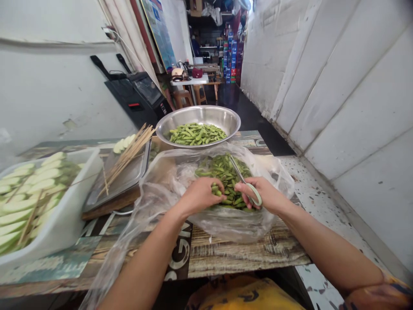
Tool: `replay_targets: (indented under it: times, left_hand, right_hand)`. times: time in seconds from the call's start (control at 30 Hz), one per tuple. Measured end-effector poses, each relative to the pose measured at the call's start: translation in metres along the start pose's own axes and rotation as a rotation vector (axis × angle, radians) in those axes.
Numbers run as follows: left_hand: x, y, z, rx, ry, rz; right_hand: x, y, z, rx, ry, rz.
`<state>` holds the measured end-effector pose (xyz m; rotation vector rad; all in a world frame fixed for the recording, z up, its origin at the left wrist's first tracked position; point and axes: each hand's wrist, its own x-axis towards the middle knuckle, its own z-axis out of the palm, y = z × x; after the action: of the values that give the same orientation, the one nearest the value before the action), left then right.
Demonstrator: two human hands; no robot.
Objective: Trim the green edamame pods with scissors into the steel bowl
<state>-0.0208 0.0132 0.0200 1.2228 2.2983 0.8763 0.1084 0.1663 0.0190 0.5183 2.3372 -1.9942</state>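
My right hand (256, 193) is closed round the light-green handle of a pair of scissors (238, 168), whose metal blades point up and away over the pods. Beside it, my left hand (203, 193) is curled with thumb and fingers round a few green edamame pods (215, 189). Both hands are over a clear plastic bag (226, 221), which lies open on the table and holds a heap of edamame (234, 187). Just behind the bag stands a wide steel bowl (230, 116) with more edamame pods (196, 134) in it.
At left, a white plastic tub (71, 215) holds pale green slices on skewers. Between tub and bag, a metal tray (137, 170) carries wooden skewers (129, 157). The patterned table (245, 258) ends close to my body. A white wall (355, 86) runs along the right.
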Motion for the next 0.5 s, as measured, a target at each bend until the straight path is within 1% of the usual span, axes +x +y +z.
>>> replay_targets:
  times: [0.07, 0.13, 0.2, 0.3, 0.33, 0.37, 0.4, 0.43, 0.5]
  left_hand:
    - [-0.001, -0.001, -0.004, 0.048, -0.065, 0.021]
    - [-0.001, -0.003, -0.009, 0.049, -0.059, 0.03]
    - [-0.001, -0.005, -0.015, 0.005, 0.014, 0.007]
    - [-0.002, -0.006, -0.023, -0.066, 0.183, -0.065]
    - [-0.003, -0.006, -0.026, -0.063, 0.223, -0.078]
    - [-0.004, -0.006, -0.029, -0.043, 0.233, -0.076]
    - [-0.006, -0.006, -0.032, -0.003, 0.209, -0.068]
    - [-0.007, -0.007, -0.035, 0.055, 0.156, -0.06]
    - [-0.01, -0.012, -0.038, 0.208, 0.006, -0.067]
  right_hand:
    - [0.0, 0.0, 0.0, -0.017, -0.002, 0.005]
    - [0.0, 0.0, -0.001, -0.023, -0.003, 0.004]
    - [0.001, 0.001, -0.001, -0.018, -0.005, 0.002]
    - [0.001, 0.003, -0.001, -0.038, -0.023, 0.005]
    - [0.0, 0.004, -0.001, -0.052, -0.044, 0.007]
    - [-0.001, 0.004, 0.0, -0.065, -0.071, 0.011]
    - [-0.002, 0.003, 0.0, -0.075, -0.098, 0.016]
    - [-0.003, 0.002, 0.001, -0.081, -0.121, 0.022]
    - [-0.005, 0.0, 0.001, -0.094, -0.139, 0.026]
